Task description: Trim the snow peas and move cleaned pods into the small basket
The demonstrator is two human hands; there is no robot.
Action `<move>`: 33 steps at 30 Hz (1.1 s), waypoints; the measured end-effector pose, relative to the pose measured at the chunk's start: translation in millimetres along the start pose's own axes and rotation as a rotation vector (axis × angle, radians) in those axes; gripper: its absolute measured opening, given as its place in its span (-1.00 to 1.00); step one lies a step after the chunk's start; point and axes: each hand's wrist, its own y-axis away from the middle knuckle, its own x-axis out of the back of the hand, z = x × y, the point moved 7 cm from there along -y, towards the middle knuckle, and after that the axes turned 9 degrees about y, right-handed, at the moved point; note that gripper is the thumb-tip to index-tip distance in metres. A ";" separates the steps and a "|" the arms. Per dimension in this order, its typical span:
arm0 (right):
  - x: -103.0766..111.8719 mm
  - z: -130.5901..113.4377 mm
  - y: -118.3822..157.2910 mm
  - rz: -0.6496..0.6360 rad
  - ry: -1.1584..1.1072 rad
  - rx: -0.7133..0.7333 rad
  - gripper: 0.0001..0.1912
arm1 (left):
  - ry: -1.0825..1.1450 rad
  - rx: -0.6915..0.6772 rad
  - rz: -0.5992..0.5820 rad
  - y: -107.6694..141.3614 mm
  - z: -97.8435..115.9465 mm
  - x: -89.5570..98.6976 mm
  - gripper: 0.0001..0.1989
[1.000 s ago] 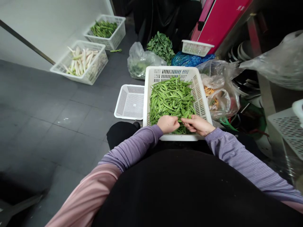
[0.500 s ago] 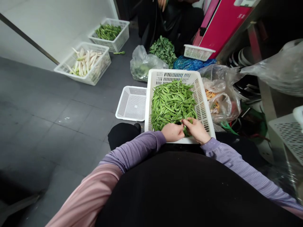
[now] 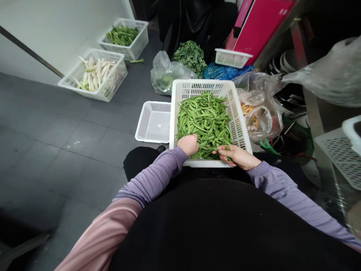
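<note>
A large white slatted basket in front of my body holds a heap of green snow peas. Over the near left part of the heap, my left hand is closed, its back turned up, and anything in its fingers is hidden. My right hand is at the near right rim, its fingers closed round a few snow peas. The two hands are apart, with pods lying between them. A shallow white basket stands on the floor against the large one's left side.
Farther left stand a basket of white-stemmed vegetables and a basket of green stalks. Beyond the peas lie a clear plastic bag, leafy greens and a blue bag. A person in dark clothes is behind them.
My hands were together at the basket's near edge and have parted. The left moved left over the heap; the right moved slightly right, still with pods in it. The view shifted slightly.
</note>
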 end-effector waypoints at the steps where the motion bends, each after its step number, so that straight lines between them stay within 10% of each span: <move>1: -1.3 1.0 -1.3 -0.001 -0.006 -0.001 -0.53 | -0.010 -0.080 0.011 4.2 9.5 -2.2 -0.66; 5: -1.1 0.8 -9.8 0.011 0.076 0.009 -0.62 | -0.075 -0.432 -0.044 21.5 49.7 -16.0 -0.69; 9: -1.4 -14.4 -13.3 -0.063 0.618 0.172 -0.67 | -0.094 -0.513 -0.241 23.2 54.8 -26.2 -0.73; 14: -19.6 -36.2 0.0 -0.127 0.874 0.472 -0.65 | 0.515 -0.505 -0.402 20.9 50.4 -14.8 -0.76; 19: 3.0 -44.0 -3.7 0.495 0.524 0.550 -0.64 | 0.814 -0.223 -0.173 6.0 34.5 -12.0 -0.66; 25: 106.6 -18.9 -30.9 1.078 0.271 0.249 -0.59 | -0.090 -0.155 -0.439 7.8 16.3 -52.9 -0.76; 33: 70.0 -17.4 -84.3 0.642 1.391 -0.045 -0.66 | -0.099 -0.118 -0.438 -1.8 14.9 -46.3 -0.69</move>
